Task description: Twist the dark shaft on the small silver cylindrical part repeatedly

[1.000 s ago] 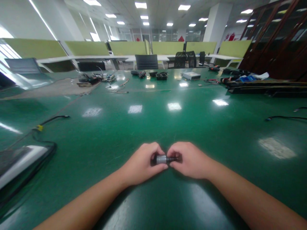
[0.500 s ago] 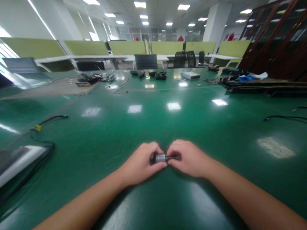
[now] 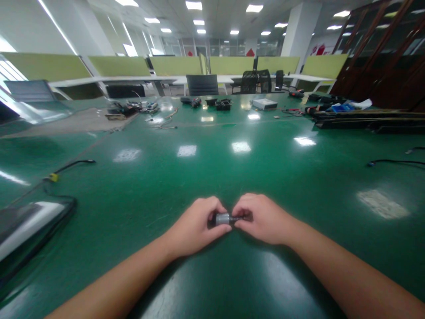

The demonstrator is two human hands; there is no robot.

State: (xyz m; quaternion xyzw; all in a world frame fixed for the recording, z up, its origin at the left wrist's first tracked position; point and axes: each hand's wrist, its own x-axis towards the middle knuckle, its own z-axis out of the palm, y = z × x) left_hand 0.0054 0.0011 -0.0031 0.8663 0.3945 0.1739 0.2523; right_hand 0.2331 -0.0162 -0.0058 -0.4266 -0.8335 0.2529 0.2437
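Hands meet over the green bench (image 3: pixel 212 177), toward its near edge and about midway between left and right, where you have a small silver cylinder (image 3: pixel 222 219) with a dark end lying sideways between your fingers. Your left hand (image 3: pixel 192 228) is curled, thumb and fingers pinching the cylinder around its dark end. Your right hand (image 3: pixel 265 221), rounded and nearly closed, pinches a thin dark rod (image 3: pixel 236 219) that lines up with the silver part. Cylinder and rod meet end to end, so the pair looks brought together, though whether they are fastened, loose or a single piece you cannot tell here. Neither has been set down or let go; how much work remains on them does not show. Fingertips of both hands are near each other, with part of the rod hidden by your right fingers. Toward the near left corner, well apart, sits a white-edged device (image 3: pixel 44 212) beside a black cable (image 3: pixel 68 210). Along the far edge stand a white box (image 3: pixel 264 104) and black parts (image 3: pixel 223 105).
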